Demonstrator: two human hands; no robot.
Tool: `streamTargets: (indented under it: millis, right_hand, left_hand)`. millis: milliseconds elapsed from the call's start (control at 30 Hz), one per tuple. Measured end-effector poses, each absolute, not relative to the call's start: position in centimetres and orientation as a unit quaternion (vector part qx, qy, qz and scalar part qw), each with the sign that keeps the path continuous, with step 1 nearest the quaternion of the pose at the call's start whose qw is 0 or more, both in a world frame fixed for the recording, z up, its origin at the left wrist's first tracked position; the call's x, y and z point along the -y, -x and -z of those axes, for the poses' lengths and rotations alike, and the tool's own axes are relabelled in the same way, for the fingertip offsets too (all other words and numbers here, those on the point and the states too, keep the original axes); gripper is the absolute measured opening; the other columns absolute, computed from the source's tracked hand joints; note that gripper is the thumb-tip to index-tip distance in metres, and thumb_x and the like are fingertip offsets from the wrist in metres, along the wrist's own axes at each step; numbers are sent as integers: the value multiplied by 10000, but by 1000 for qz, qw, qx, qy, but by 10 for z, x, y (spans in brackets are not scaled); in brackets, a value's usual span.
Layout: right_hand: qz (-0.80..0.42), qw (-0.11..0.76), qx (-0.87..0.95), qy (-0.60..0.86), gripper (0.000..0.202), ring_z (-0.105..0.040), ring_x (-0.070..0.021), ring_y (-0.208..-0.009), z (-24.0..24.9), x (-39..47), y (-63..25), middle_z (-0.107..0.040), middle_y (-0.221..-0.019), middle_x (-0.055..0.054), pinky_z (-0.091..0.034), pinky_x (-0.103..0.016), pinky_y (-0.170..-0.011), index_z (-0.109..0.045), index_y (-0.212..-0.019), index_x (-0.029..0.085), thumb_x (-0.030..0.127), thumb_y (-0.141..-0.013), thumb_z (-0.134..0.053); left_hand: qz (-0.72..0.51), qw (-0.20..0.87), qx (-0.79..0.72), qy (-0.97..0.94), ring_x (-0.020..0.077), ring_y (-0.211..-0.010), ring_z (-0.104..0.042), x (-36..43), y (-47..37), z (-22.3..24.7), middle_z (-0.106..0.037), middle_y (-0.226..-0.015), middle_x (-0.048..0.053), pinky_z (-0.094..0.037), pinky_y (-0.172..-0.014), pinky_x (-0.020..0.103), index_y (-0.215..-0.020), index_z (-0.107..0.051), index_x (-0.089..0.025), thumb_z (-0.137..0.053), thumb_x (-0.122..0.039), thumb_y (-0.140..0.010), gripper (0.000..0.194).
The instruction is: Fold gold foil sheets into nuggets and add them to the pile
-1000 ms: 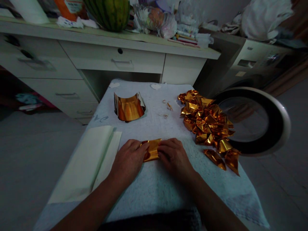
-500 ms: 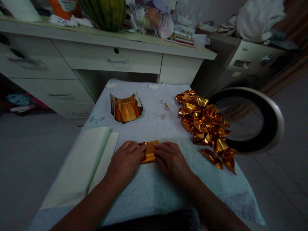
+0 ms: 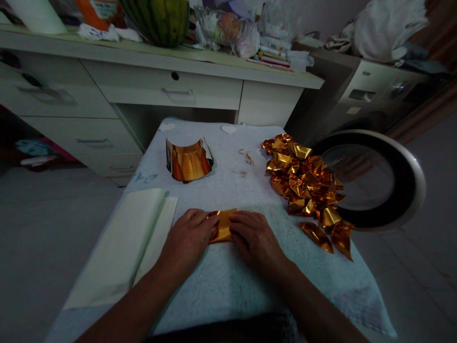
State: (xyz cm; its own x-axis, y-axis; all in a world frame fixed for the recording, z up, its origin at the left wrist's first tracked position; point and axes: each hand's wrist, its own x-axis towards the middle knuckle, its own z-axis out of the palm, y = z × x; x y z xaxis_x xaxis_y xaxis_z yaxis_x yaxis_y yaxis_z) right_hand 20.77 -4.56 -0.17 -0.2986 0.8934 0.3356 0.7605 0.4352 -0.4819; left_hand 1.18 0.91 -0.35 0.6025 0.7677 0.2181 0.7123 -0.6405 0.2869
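Observation:
A folded sheet of gold foil paper lies on the cloth-covered table in front of me. At its left end, my left hand grips it with closed fingers, the thumb on top. My right hand holds the right end, its fingers bent over the edge; the thumb is mostly hidden. To the right is a pile of folded gold foil pieces. Farther back on the left stands a curled stack of gold foil sheets. Pale paper sheets lie left of my left hand.
Small bits of string or scrap are on the cloth. Behind the table is a white desk with drawers, bearing a watermelon and a glass bowl. A washing machine with its round door swung out stands at the right.
The whole view has shifted slightly, moving everything a little to the right in the picture. Both hands keep their hold on the folded foil paper.

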Motion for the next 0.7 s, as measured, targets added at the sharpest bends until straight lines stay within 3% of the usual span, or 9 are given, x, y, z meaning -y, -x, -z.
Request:
streamTargets:
  millis: [367, 700]
  right_hand:
    - [-127, 274, 796, 524, 210, -609, -211, -1138, -1, 46, -206, -687, -1198, -78, -419, -407, -964, -679, -1053, 207, 137, -908, -545]
    - [-122, 279, 797, 521, 193, -613, -212, -1122, 0, 46, -206, -689, -1184, -87, -428, -400, -947, -675, -1035, 205, 131, -908, -550]
  left_hand:
    - [-164, 112, -424, -884, 226, -902, -551, -10, -11, 4, -683, -916, 51, -510, -799, 365, -1174, -650, -214, -562, -135, -892, 306]
    - [-146, 67, -417, -895, 231, -899, -561, -10, -12, 8, -689, -926, 71, -511, -806, 368, -1179, -660, -175, -561, -148, -898, 299]
